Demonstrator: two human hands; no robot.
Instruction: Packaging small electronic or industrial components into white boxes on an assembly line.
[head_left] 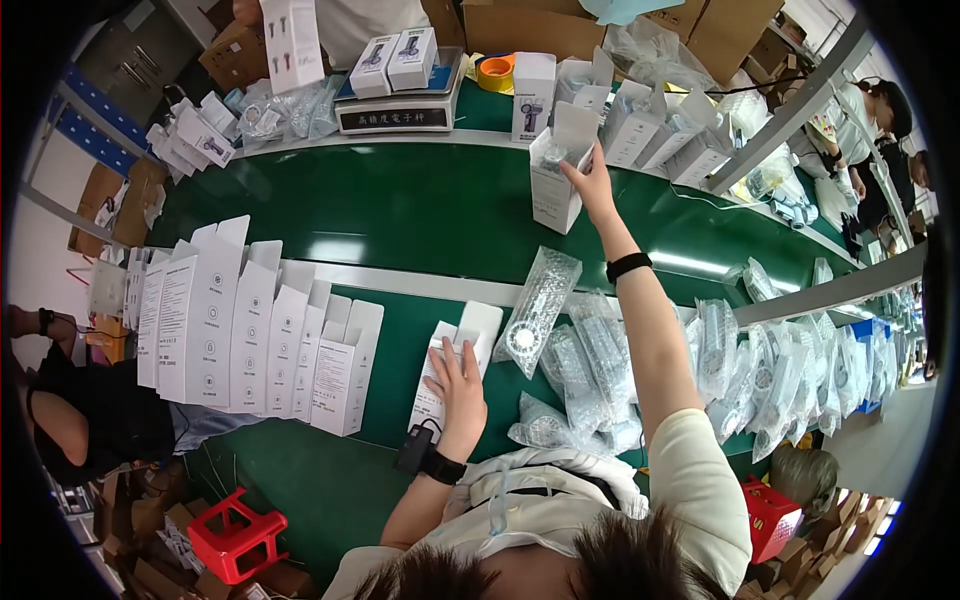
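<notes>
My left hand point(461, 392) lies with its fingers spread on a white carton point(430, 375) whose top flap stands up, near the table's front edge. My right arm reaches far forward. That right hand point(592, 185) grips the right side of another white carton point(552, 195), upright on the green belt with its lid raised and something pale inside its mouth. Beside the left hand's carton lies a bubble-wrapped item point(540, 310), its contents blurred by the wrap. A black band and a small black device with a cable are on my left wrist.
Several open white cartons point(290, 340) stand in a row at left. Bubble-wrapped items point(595, 365) pile up at right. Across the green belt point(400, 200) are a scale point(398, 115), orange tape point(494, 73) and more open cartons point(632, 125). Other people work left, right and opposite.
</notes>
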